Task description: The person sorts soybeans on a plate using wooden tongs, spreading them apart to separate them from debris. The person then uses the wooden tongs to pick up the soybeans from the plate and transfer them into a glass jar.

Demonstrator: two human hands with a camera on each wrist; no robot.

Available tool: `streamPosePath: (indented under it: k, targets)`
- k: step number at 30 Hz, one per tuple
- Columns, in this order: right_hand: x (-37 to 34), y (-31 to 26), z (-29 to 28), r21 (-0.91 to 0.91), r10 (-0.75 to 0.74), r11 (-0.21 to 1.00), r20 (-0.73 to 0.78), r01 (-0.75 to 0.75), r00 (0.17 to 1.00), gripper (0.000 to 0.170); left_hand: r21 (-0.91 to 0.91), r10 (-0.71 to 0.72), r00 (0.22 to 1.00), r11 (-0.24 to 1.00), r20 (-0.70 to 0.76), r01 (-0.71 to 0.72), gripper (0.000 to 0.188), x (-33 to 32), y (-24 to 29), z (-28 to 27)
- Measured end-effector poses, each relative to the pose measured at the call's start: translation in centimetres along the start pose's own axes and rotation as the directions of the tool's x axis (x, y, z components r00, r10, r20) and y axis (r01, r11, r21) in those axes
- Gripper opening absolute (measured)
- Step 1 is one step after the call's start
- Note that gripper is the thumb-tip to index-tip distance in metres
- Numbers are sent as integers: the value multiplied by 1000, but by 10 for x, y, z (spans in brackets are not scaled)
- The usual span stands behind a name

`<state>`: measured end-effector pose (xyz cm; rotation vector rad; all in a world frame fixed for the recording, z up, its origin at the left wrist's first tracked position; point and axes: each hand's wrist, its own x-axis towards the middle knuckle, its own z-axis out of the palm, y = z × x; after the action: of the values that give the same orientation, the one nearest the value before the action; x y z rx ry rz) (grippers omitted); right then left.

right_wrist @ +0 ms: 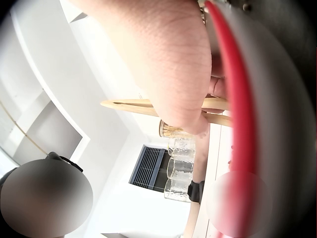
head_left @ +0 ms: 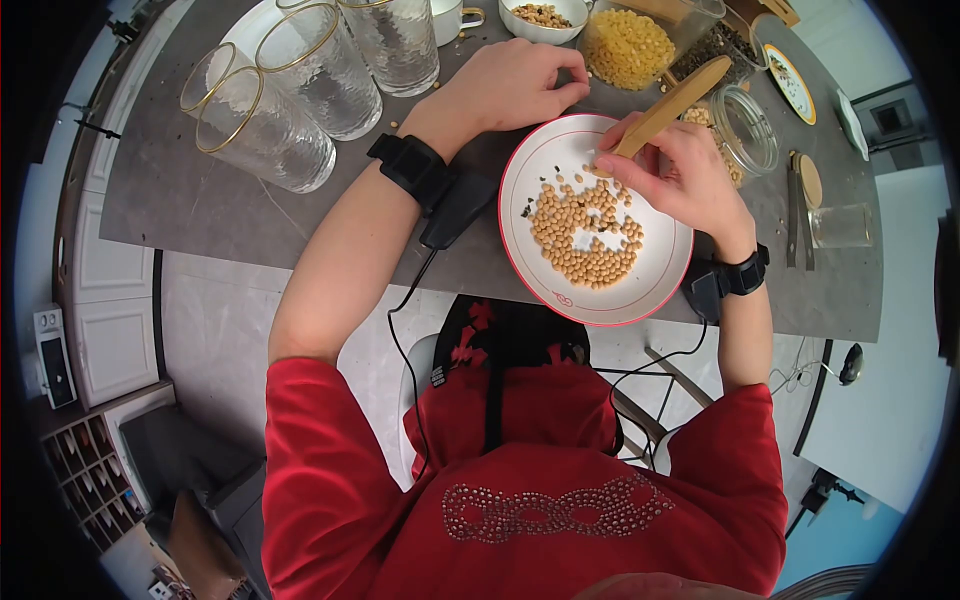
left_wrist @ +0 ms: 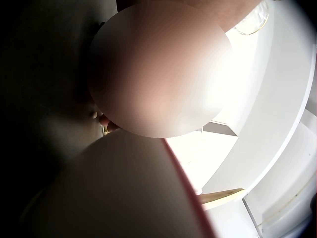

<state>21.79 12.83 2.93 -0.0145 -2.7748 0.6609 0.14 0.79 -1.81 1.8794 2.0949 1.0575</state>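
Observation:
A white plate [head_left: 657,262] with a red rim lies at the table's front edge, bearing many round tan beans [head_left: 562,240] that look like soybeans, with small dark bits among them. Over its upper right part, my right hand [head_left: 690,180] pinches wooden tongs [head_left: 672,108]; their two arms and joined end show in the right wrist view. The tong tips are hidden behind the fingers, close over the beans. My left hand [head_left: 515,88] rests on the table beyond the plate's upper left rim, fingers loosely bent, holding nothing.
Several gold-rimmed glasses [head_left: 325,90] stand at the left. At the back are a white bowl [head_left: 548,30] of mixed pieces, a tub of yellow pasta [head_left: 628,48] and a container of dark bits [head_left: 718,45]. An open glass jar [head_left: 745,130] lies right of the plate.

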Motion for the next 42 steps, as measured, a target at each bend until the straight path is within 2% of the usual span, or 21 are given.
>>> streamPosePath:
  k: [6,8,11,26,28,29,31,42]
  targets:
    - [0,-1,0,8,-7,1000,-10,7,1000,23,12,8,1000,1000,-8,-8,22,0,-1,0]
    - [0,-1,0,32,-25,999,-4,25,1000,14,13,7,1000,1000,-7,-7,22,0,-1,0]
    - [0,0,1,29,8,1000,-3,-8,1000,23,21,20,1000,1000,-15,-20,23,-1,-1,0]
    - [-1,1,2,14,-3,1000,-3,4,1000,22,35,37,999,999,-18,-36,24,-1,-1,0]
    - [-1,0,1,18,-1,1000,-2,1,1000,22,60,-70,995,996,78,65,28,0,5,-6]
    - [0,-1,1,21,1,1000,-1,-1,1000,22,59,-71,994,996,78,66,28,0,4,-4]
    - [-1,0,1,19,-2,1000,-1,2,1000,22,38,45,999,998,-14,-45,23,-1,0,-1]
    - [0,0,2,3,-2,1000,-10,2,1000,22,47,55,998,997,-27,-54,24,-1,-4,2]
